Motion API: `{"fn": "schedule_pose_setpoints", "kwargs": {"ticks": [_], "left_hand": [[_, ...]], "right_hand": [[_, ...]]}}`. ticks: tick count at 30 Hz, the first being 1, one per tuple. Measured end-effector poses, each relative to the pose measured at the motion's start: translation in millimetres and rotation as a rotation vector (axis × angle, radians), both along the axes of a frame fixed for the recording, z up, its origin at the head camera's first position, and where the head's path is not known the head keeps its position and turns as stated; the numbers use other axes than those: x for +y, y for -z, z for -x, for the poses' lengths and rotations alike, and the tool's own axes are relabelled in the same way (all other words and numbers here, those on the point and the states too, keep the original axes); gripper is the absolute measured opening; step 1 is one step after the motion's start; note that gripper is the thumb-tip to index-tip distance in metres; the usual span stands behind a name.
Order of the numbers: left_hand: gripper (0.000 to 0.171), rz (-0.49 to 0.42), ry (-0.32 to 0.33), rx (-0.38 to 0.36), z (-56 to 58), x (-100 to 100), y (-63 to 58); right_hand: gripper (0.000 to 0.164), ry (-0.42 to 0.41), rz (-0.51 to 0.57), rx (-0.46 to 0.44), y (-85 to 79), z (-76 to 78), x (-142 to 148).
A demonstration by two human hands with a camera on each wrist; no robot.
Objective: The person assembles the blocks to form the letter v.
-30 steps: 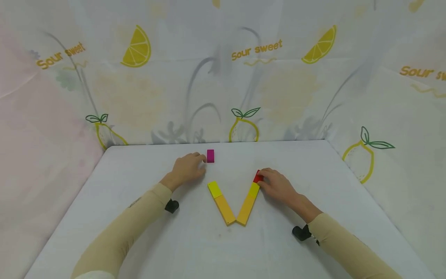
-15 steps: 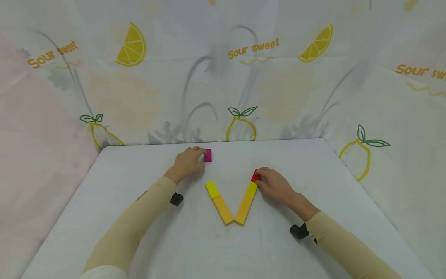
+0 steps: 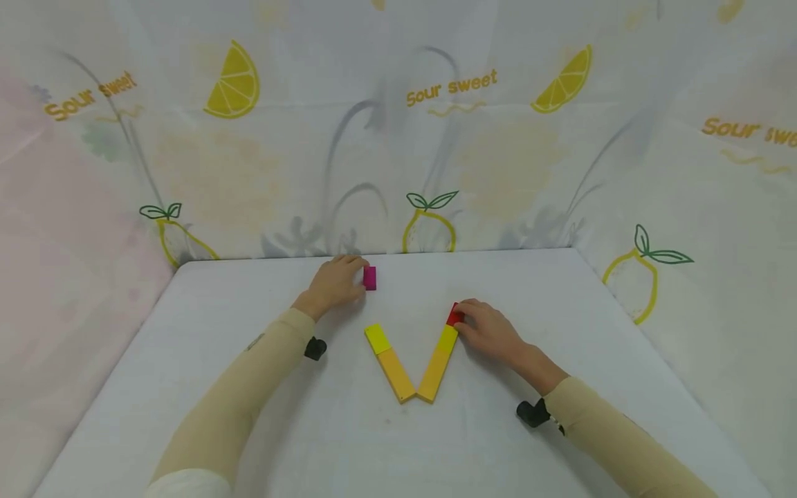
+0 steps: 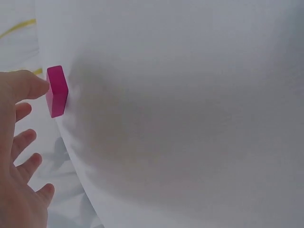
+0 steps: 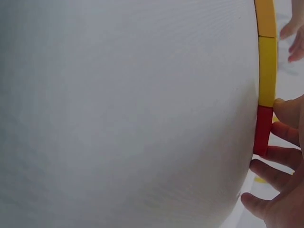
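On the white table, yellow and orange blocks form a V, its left arm an orange block [image 3: 395, 373] with a yellow block [image 3: 376, 339] at its upper end. The right arm has an orange block [image 3: 433, 375], a yellow block [image 3: 446, 339] and a red block [image 3: 453, 315] at its tip. My right hand [image 3: 492, 332] pinches the red block, which meets the yellow one end to end in the right wrist view. Farther back, a magenta block [image 3: 370, 278] lies between the thumb and fingertips of my left hand [image 3: 336, 282]. The thumb [image 4: 33, 85] touches it; the left fingers are partly hidden.
The table [image 3: 349, 449] has a white cover. Close behind its far edge hangs a printed cloth [image 3: 367, 152] with lemon drawings. A black wrist camera [image 3: 315, 348] sits under the left wrist, another wrist camera [image 3: 532, 413] under the right.
My left hand has moved in to the magenta block, its fingertips now at the far end and its thumb at the near end. The right hand stays on the red block; the V is unchanged.
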State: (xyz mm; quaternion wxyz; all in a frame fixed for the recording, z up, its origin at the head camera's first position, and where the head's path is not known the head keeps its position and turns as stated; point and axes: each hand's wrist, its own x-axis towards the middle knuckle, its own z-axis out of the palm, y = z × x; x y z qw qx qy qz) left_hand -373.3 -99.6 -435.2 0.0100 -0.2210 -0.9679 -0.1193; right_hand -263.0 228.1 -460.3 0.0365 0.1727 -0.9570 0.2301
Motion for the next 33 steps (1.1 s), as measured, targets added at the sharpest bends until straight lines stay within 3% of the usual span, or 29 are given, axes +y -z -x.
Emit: {"fn": "schedule_pose_setpoints", "kwargs": {"ticks": [6,20,33], "left_hand": [[0.052,-0.028,0.033,0.001,5.3,5,-6.9],[0.05,-0.044,0.005,-0.14,8.9,11,3.9],[0.04,-0.061,0.001,-0.132,4.5,11,5.2]], "right_hand": [[0.035,0.009,-0.01,0.006,-1.2,0.2,0],[0.035,0.034,-0.033,-0.031,-3.3,-1.8,-2],[0.034,0.027,-0.026,0.0,-1.6,-3.6,-3]]}}
